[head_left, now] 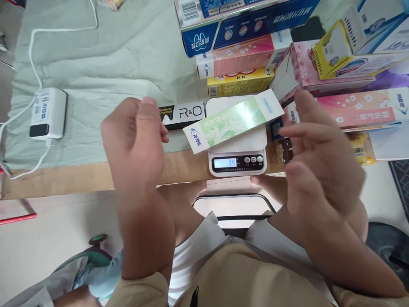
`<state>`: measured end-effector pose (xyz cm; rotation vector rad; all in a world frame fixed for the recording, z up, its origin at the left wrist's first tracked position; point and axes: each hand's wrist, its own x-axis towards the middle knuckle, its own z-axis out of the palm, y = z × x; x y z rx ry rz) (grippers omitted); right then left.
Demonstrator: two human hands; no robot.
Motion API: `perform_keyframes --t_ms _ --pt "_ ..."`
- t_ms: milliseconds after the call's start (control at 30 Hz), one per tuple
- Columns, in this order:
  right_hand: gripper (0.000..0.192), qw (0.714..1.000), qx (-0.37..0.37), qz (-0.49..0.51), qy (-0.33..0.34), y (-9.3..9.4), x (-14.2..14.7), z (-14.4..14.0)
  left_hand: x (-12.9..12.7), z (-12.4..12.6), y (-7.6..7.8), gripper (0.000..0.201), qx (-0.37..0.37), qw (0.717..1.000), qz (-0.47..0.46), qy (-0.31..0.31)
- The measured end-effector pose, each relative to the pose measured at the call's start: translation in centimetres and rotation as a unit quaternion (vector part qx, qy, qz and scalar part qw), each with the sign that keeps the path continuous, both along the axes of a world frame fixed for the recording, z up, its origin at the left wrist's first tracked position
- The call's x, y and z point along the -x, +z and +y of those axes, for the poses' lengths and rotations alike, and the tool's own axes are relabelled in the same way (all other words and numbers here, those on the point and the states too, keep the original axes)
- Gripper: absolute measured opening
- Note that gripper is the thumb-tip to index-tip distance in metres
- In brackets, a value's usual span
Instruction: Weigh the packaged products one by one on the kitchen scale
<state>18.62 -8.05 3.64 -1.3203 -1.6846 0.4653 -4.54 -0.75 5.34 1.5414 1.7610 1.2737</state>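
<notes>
A white digital kitchen scale [238, 164] stands at the table's front edge, its lit display reading what looks like 34. Across its platform lies a green and white toothpaste box [234, 121], tilted, its left end jutting past the scale. My left hand [136, 136] is curled into a fist left of the scale, with nothing seen in it. Behind it, a black and white R&O box [190, 113] lies partly hidden. To the right of the scale hovers my right hand [322, 157], fingers and thumb apart, holding nothing.
Stacked boxes crowd the right and back: a blue box [243, 32], a pink box [239, 55], a yellow box [241, 82] and an open yellow carton [332, 51]. At left, a white charger [47, 113] trails cables over the green cloth [105, 64].
</notes>
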Motion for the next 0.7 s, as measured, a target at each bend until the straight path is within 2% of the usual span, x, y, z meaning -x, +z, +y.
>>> perform_keyframes --t_ms 67,133,333,400,500,600,700 --pt "0.028 0.996 -0.024 0.08 -0.017 -0.1 -0.4 0.0 0.1 0.3 -0.1 0.029 -0.098 0.995 -0.019 -0.026" --pt "0.024 0.989 -0.054 0.134 -0.022 -0.4 -0.7 0.1 0.0 0.5 -0.2 0.021 -0.145 0.988 -0.011 -0.056" --pt "0.026 0.994 -0.031 0.094 -0.049 -0.3 -0.9 -0.1 -1.0 0.8 -0.7 0.009 -0.137 0.975 0.06 -0.163" --pt "0.027 0.994 -0.024 0.099 -0.042 -0.1 -0.9 -0.2 -1.1 1.0 -1.0 0.009 -0.131 0.972 0.082 -0.176" --pt "0.028 0.993 -0.024 0.111 -0.041 0.0 -1.0 -0.2 -1.1 1.1 -1.5 0.019 -0.115 0.962 0.12 -0.215" --pt "0.028 0.992 -0.024 0.113 -0.048 0.1 -0.9 0.0 -1.5 1.1 -2.1 0.046 -0.053 0.938 0.19 -0.286" --pt "0.028 0.99 -0.006 0.132 -0.039 0.2 -0.9 0.0 -2.4 1.2 -2.6 0.063 0.008 0.913 0.265 -0.309"
